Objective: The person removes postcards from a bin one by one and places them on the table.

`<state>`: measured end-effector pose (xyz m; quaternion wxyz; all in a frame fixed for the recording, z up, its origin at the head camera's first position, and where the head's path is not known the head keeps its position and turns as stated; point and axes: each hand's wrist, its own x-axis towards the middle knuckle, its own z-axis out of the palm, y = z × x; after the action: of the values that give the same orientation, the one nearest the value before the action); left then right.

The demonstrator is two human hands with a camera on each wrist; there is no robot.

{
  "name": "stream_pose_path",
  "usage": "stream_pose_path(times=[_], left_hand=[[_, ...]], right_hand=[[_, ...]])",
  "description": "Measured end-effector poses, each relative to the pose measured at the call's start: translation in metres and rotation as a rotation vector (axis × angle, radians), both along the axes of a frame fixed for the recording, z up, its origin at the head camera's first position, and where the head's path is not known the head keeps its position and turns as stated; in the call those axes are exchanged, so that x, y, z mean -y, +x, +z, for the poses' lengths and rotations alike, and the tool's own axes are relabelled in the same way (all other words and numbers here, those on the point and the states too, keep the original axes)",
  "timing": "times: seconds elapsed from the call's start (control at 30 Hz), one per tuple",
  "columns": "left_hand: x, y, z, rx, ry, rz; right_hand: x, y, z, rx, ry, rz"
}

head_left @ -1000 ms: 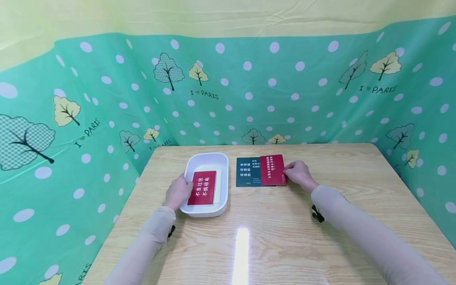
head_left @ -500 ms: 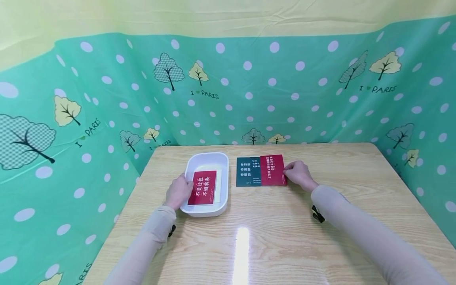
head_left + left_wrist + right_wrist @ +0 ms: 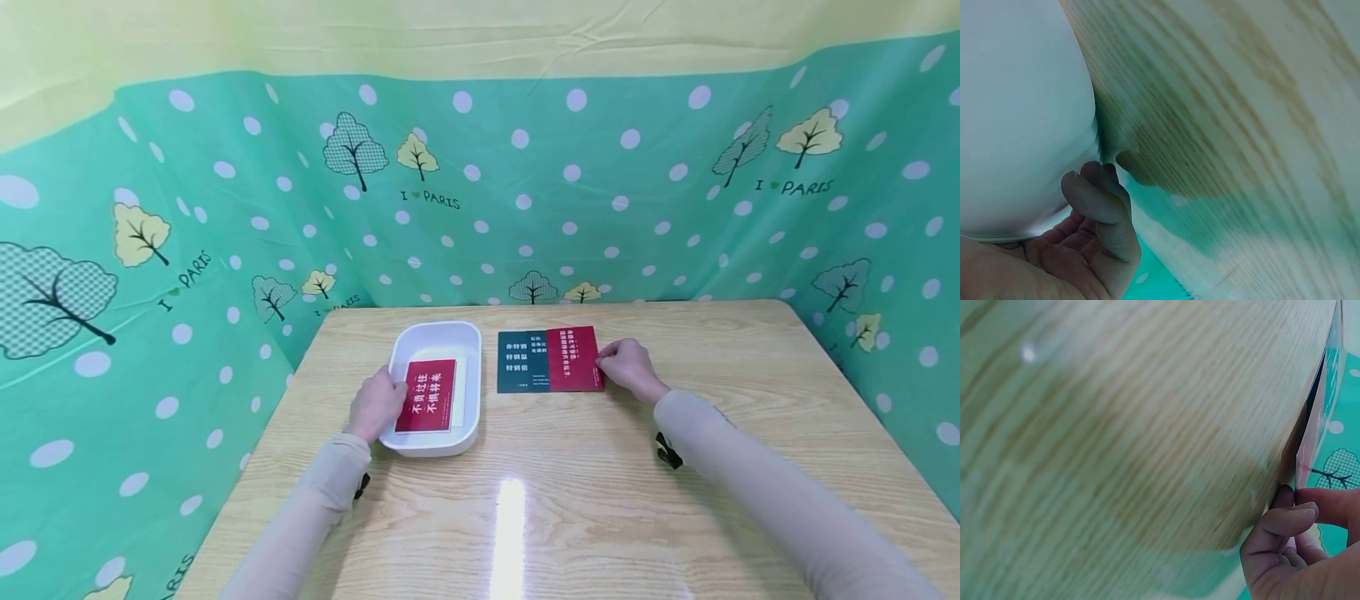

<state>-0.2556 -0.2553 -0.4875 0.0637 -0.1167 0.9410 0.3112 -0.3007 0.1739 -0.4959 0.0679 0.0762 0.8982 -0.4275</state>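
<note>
In the head view my left hand (image 3: 377,403) grips the left wall of a white plastic basin (image 3: 471,417), thumb over the rim. A red card with white lettering (image 3: 429,397) lies in the basin over a white-edged piece. The left wrist view has the basin's outer wall (image 3: 1022,112) beside the curled fingers. Right of the basin, my right hand (image 3: 628,367) pinches the right edge of another red card (image 3: 576,358), which overlaps dark green cards (image 3: 513,371) on the table. Close up in the right wrist view, that card's edge (image 3: 1311,434) stands between thumb and fingers.
The wooden table (image 3: 600,500) carries the basin and cards. A green curtain (image 3: 525,225) with dots and trees hangs behind the table and along both sides. A bright light reflection (image 3: 510,533) lies on the tabletop near the front.
Both hands and the basin stay in place. The thin dark green strip that showed under the red card's lower edge is no longer visible.
</note>
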Motion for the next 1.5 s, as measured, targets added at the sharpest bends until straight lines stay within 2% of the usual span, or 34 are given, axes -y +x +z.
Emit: stream_pose_path(times=[0.8,1.03,1.5], left_hand=[[0.0008,0.0,-0.0031,0.01,-0.008,-0.003],[-0.0001,-0.0005,-0.001,-0.002,-0.007,0.002],[0.0006,-0.0002,-0.0018,-0.002,-0.011,-0.004]], right_hand=[[0.0035,0.0043,0.0003,0.0,0.002,-0.005],[0.0033,0.004,0.0032,-0.009,0.005,0.001],[0.0027,0.0032,0.0,-0.012,0.003,-0.014]])
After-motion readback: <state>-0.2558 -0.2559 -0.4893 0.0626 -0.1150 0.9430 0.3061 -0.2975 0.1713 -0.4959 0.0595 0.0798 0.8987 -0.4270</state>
